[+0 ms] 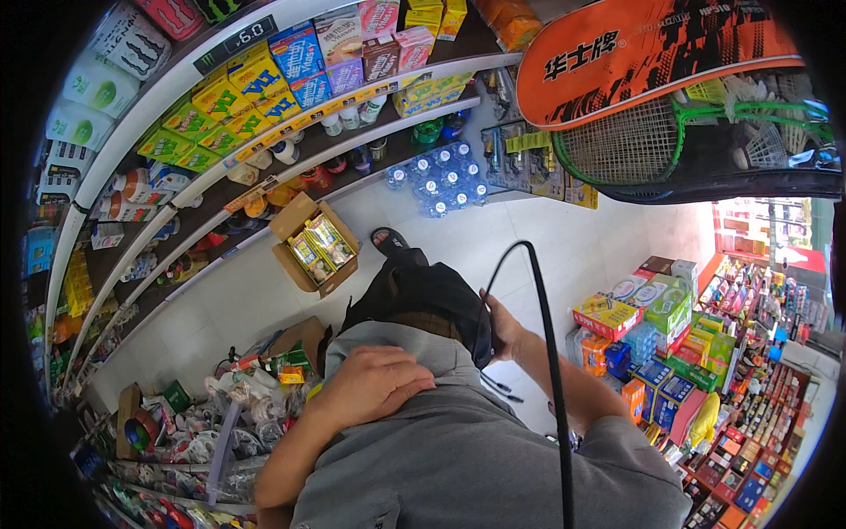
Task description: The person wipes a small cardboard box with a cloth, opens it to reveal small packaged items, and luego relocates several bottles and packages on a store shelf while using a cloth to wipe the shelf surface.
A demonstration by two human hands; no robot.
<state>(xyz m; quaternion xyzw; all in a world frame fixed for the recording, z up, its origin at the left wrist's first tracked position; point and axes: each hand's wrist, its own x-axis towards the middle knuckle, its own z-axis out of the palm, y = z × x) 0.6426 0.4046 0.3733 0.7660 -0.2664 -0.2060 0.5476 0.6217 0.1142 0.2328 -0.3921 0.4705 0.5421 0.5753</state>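
My left hand (383, 380) lies across the front of the grey shirt (423, 436), fingers together; whether it grips the cloth is hidden. At my right hip, my right hand (505, 330) is against the black fabric (446, 287) of the clothing or a bag there, its fingers partly covered. A black cable (545, 311) arches past this hand and runs down the front of the view. Loose cable ends (505, 390) dangle below the wrist. Ahead of my sandalled foot (390, 241), an open cardboard box (277, 268) on the floor holds yellow-and-black printed packs (320, 248).
Store shelves (178, 205) with drink cartons and bottles curve along the left. Shrink-wrapped water bottles (443, 178) stand near the shelf end. Badminton rackets (621, 142) hang upper right. Stacked goods (661, 317) occupy the right side; bagged items (218, 423) crowd the lower left.
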